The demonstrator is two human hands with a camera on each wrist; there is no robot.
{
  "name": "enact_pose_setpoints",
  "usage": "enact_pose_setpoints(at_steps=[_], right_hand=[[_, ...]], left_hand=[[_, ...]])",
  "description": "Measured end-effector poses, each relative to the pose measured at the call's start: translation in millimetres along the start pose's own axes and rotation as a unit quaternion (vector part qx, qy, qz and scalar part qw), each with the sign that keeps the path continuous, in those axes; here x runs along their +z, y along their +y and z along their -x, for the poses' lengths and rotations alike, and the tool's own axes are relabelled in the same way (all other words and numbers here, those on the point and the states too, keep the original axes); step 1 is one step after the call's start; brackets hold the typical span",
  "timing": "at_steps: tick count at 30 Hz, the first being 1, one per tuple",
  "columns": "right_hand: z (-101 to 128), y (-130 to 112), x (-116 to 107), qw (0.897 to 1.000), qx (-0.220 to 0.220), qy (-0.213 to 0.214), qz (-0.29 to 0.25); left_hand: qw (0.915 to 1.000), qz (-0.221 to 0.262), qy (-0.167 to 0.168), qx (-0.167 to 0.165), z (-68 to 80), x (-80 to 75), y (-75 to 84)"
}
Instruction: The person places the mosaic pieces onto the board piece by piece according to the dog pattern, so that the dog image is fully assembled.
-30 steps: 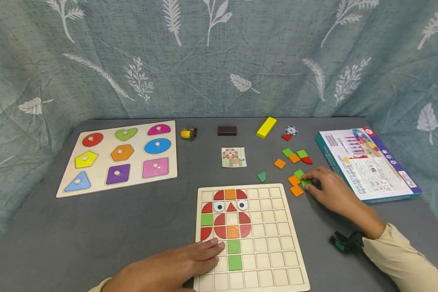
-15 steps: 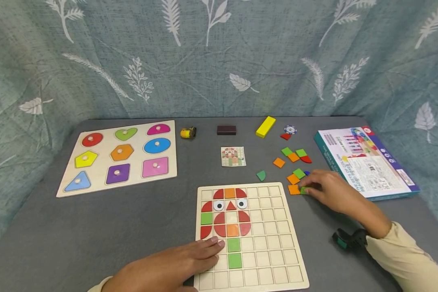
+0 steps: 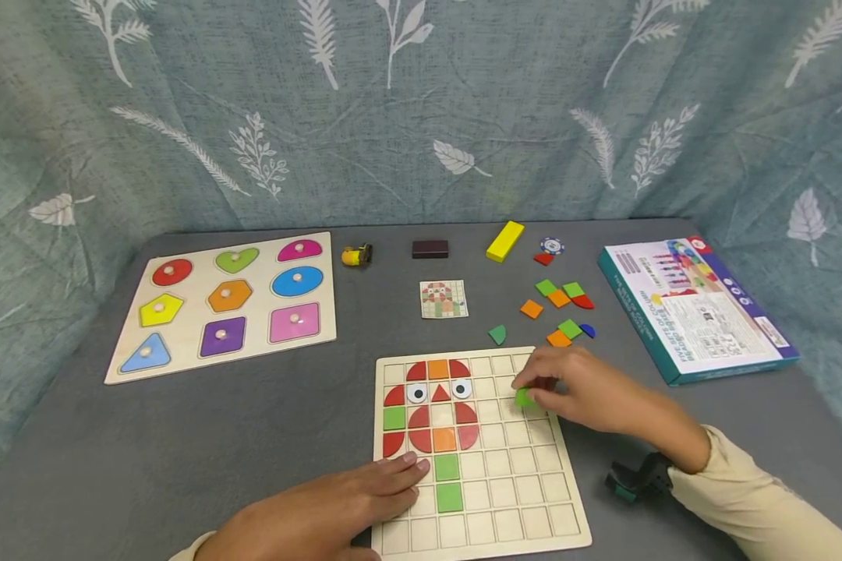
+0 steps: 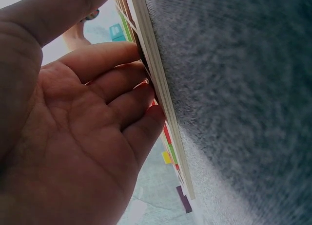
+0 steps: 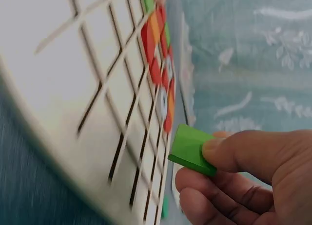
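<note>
My right hand [image 3: 582, 387] pinches a green square tile [image 5: 187, 149] between thumb and fingers, above the right side of the wooden grid board [image 3: 526, 491]. The right wrist view shows the tile tilted and apart from the grid. My left hand [image 3: 351, 495] rests with extended fingers on the board's left edge. In the left wrist view, the left fingertips [image 4: 155, 113] reach the board's edge. Red, orange and green pieces with two eye discs [image 3: 417, 393] form a figure on the grid. Two green squares [image 3: 449, 496] lie below it.
Loose tiles [image 3: 569, 329] in green, orange, red and blue lie beyond the board. A picture card [image 3: 444, 299], dark block [image 3: 430, 249], yellow block [image 3: 505, 241] and chip [image 3: 552, 246] lie farther back. A shape puzzle [image 3: 182, 300] is left; a box [image 3: 709, 327] is right.
My right hand has picked up the green square from the loose tiles and carried it left over the board. A blue piece beside the pile is uncovered. My left hand stays on the board.
</note>
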State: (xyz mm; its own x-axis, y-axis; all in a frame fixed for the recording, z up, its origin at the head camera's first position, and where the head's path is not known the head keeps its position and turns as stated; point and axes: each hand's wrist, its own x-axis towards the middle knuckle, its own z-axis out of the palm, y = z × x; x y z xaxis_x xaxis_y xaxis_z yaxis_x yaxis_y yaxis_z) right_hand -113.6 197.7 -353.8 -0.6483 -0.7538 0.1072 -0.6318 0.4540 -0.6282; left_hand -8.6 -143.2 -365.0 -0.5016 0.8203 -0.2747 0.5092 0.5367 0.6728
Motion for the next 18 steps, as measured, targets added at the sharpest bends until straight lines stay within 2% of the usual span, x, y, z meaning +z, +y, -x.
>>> enact_pose_setpoints(at_steps=[11,18], right_hand=[[-20,-31,25,0.994,-0.016,-0.089,-0.069],[-28,-45,43,0.990,-0.038,-0.113,-0.079]], left_hand=[[1.0000,0.001,-0.002,-0.004,-0.5,-0.3,-1.0],[0.9999,0.009,-0.005,-0.007,0.2,-0.3,-0.8]])
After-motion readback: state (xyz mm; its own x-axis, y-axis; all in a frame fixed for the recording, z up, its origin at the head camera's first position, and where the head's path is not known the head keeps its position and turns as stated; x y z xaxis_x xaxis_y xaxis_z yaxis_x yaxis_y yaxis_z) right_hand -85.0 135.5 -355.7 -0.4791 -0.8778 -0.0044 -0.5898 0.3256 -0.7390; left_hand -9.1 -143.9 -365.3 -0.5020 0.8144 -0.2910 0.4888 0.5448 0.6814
